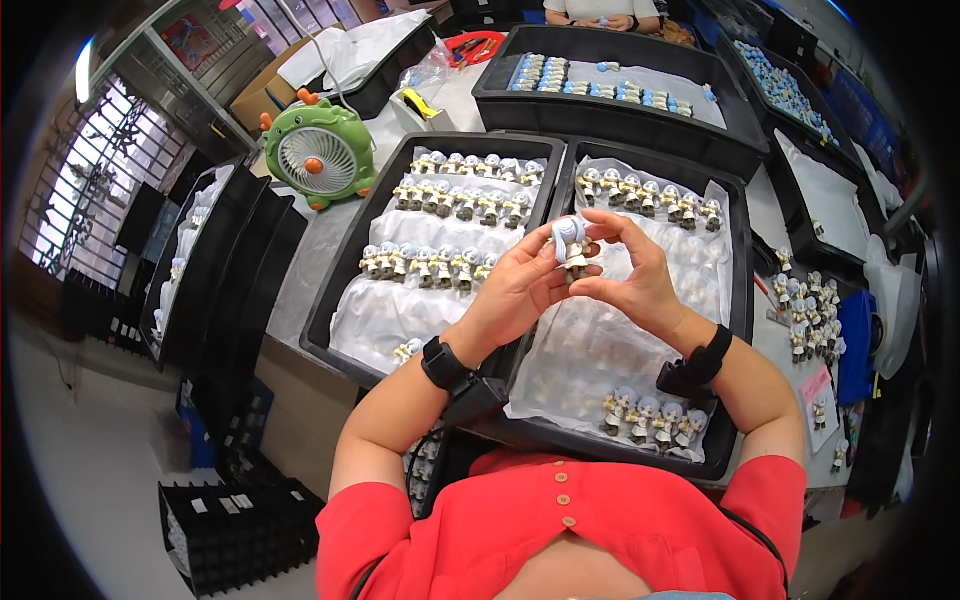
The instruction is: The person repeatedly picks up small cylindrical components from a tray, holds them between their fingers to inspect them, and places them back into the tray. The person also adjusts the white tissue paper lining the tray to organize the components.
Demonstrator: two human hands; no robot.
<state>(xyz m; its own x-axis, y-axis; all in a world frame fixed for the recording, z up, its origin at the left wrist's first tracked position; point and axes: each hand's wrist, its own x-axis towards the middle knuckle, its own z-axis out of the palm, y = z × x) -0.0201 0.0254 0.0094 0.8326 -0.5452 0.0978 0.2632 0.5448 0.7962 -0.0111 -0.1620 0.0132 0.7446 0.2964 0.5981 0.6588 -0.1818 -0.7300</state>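
Note:
Between my two hands, above the gap where two black trays meet, is a small figurine (572, 245) with pale blue hair and a white-and-gold outfit. My left hand (515, 290) grips it from the left with thumb and fingers. From the other side my right hand (640, 285) curves round, its fingertips at the figurine's head and base. Below lies the left tray (335, 270), lined with white sheeting and holding rows of similar figurines. The right tray (740, 300) has a row at its far end and a few figurines (655, 418) at its near end; others show faintly beneath the sheet.
A green animal-shaped fan (318, 155) stands at the far left of the table. Behind is another black tray (620, 115) of blue-and-white parts, with a person (605, 15) beyond it. Loose figurines (808, 310) cluster on the right, beside a blue bin (857, 345).

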